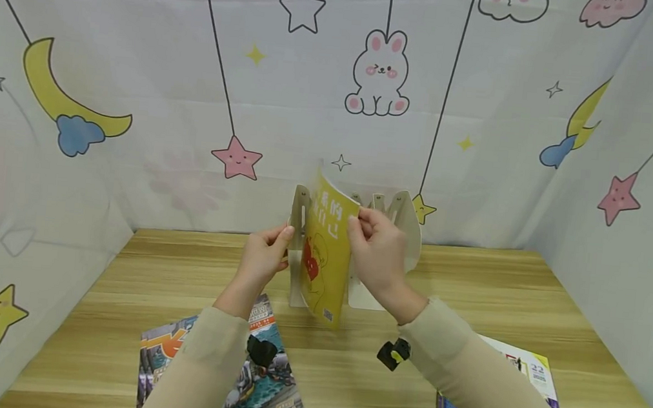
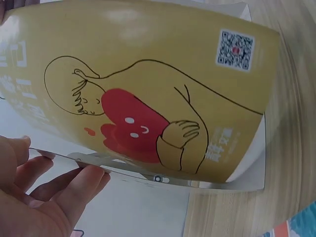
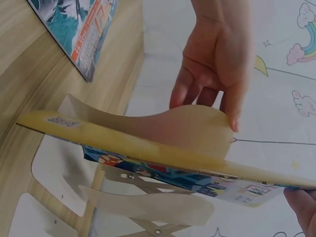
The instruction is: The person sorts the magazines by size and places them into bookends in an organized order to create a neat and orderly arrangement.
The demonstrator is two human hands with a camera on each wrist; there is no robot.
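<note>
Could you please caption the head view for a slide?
Right hand holds a yellow magazine while left hand grips a pale rack's end panel.

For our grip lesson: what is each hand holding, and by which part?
The right hand pinches the yellow magazine near its upper right corner in the head view; the left hand holds the rack's left end panel by its edge.

Wood-grain table [image 1: 346, 381], pale rack [image 1: 414, 228] standing towards the back; magazines [image 1: 273, 381] front left, printed covers [image 1: 538, 378] front right, partly hidden
</note>
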